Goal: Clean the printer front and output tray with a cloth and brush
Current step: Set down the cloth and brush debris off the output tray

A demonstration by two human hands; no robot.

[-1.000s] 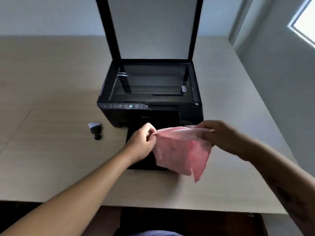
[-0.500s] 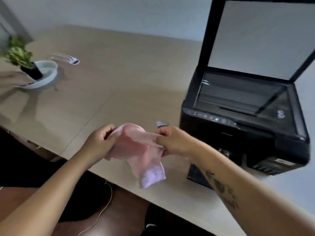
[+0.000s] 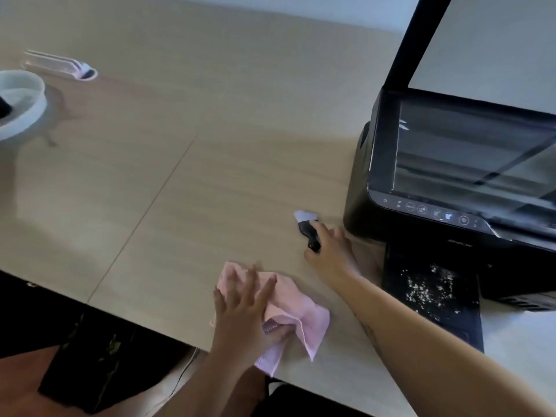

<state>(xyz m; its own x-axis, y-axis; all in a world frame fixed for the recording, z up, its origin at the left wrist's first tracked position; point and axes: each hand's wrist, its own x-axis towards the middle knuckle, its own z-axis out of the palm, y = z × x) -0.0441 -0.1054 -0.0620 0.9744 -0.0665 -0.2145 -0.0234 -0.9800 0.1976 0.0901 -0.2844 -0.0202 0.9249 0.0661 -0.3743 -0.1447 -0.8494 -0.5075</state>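
Observation:
A black printer (image 3: 451, 182) stands at the right with its scanner lid raised. Its output tray (image 3: 433, 299) sticks out in front, sprinkled with white crumbs. The pink cloth (image 3: 301, 314) lies crumpled on the table near the front edge, and my left hand (image 3: 243, 314) rests on it with the thumb tucked under a fold. A small black brush with pale bristles (image 3: 305, 225) lies just left of the printer. My right hand (image 3: 331, 251) is on the brush, fingers curled around its handle.
A white bowl (image 3: 21, 109) sits at the far left edge of the wooden table (image 3: 180, 161), with a white comb-like tool (image 3: 60, 66) behind it. The table's front edge runs diagonally below my hands; dark floor lies beyond.
The cloth, held up in both hands before, now lies on the table under my left hand. My right hand let go of it and reached to the brush. The view swung left.

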